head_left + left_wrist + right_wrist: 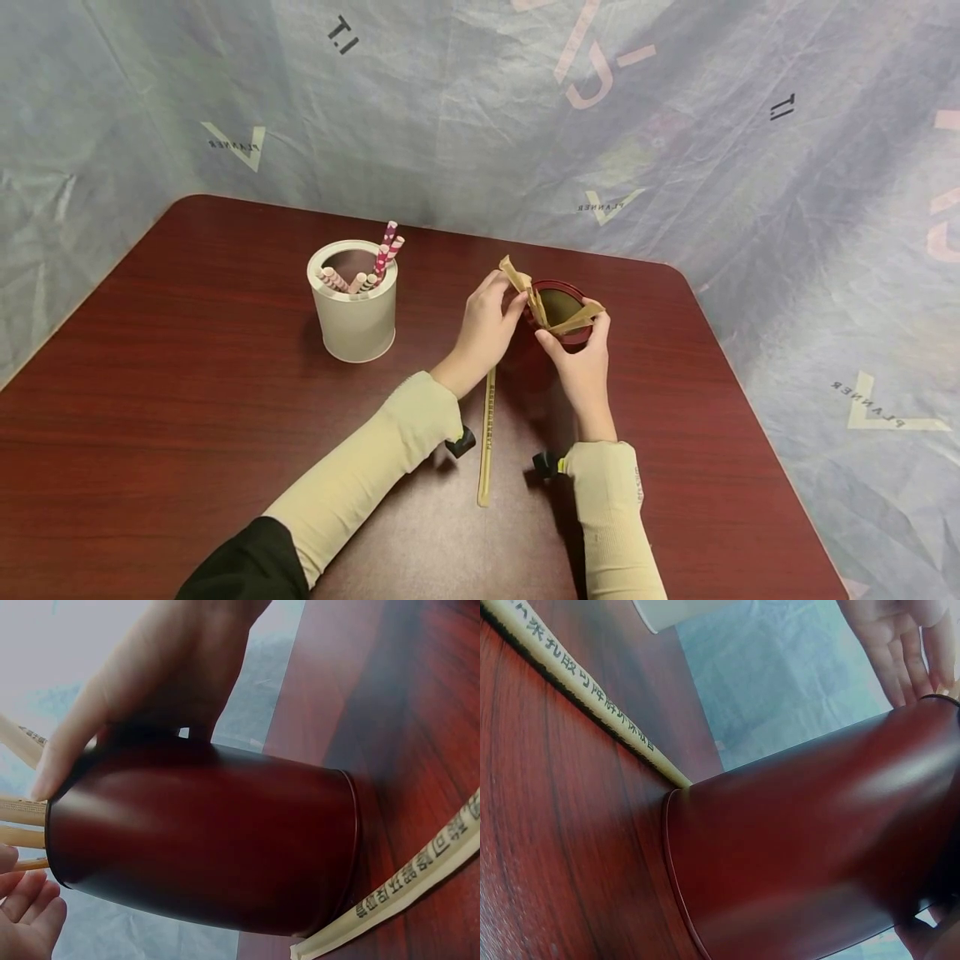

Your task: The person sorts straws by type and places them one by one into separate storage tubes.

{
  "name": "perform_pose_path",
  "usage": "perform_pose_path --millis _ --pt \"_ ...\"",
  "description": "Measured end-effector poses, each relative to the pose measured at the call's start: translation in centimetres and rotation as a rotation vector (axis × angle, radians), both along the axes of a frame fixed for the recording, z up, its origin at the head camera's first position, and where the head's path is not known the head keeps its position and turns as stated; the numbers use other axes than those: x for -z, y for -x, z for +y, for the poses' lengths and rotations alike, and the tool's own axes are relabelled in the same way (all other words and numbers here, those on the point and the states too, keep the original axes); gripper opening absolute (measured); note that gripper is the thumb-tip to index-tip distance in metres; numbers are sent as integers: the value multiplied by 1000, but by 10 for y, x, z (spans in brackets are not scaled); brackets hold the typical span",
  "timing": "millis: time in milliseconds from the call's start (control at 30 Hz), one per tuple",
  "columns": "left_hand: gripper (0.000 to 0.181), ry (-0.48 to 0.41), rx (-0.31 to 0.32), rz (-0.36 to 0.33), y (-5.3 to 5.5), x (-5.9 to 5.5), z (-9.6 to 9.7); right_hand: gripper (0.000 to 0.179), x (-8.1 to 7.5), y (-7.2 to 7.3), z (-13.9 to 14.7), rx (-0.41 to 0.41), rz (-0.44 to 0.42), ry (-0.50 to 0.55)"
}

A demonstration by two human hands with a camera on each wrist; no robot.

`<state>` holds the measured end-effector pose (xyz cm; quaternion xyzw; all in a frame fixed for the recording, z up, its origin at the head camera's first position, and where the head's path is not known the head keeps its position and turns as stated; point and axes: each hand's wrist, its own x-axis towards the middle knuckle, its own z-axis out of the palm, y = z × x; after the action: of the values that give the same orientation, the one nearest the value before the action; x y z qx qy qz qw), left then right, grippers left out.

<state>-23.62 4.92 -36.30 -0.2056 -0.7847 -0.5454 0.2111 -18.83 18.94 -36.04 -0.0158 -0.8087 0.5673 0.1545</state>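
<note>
A dark red canister (210, 832) stands on the table, and several straws in tan paper wrappers (537, 302) stick out of its mouth. My right hand (587, 367) grips the canister near its rim, thumb on one side and fingers on the other. At the opposite side of the mouth, my left hand (486, 323) pinches the wrapped straws between thumb and fingers. Those left fingertips also show at the edge of the left wrist view. One paper-wrapped straw (487, 442) with dark printing lies on the table beside the canister's base. The canister's inside is mostly hidden.
Left of my hands stands a white canister (356, 325) with several patterned paper straws (382, 258) in it. Behind the dark red wooden table (187, 375) hangs a grey printed sheet (450, 108), which also covers the right side.
</note>
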Motion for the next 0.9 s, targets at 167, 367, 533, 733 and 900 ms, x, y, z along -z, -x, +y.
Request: perform_pose_path --millis 167,367,533,733,900 --pt "21 -42 21 25 -1 1 -1 77 0 0 0 -2 1 4" --pt "20 -135 25 85 -3 0 -2 77 0 0 0 5 -16 2" --pt "16 -171 24 124 -2 -2 -2 77 0 0 1 11 -29 4" --pt "20 -32 12 64 -1 1 -1 77 2 1 1 6 -22 2" --pt "22 53 16 30 2 4 -1 78 2 2 2 5 -5 -5"
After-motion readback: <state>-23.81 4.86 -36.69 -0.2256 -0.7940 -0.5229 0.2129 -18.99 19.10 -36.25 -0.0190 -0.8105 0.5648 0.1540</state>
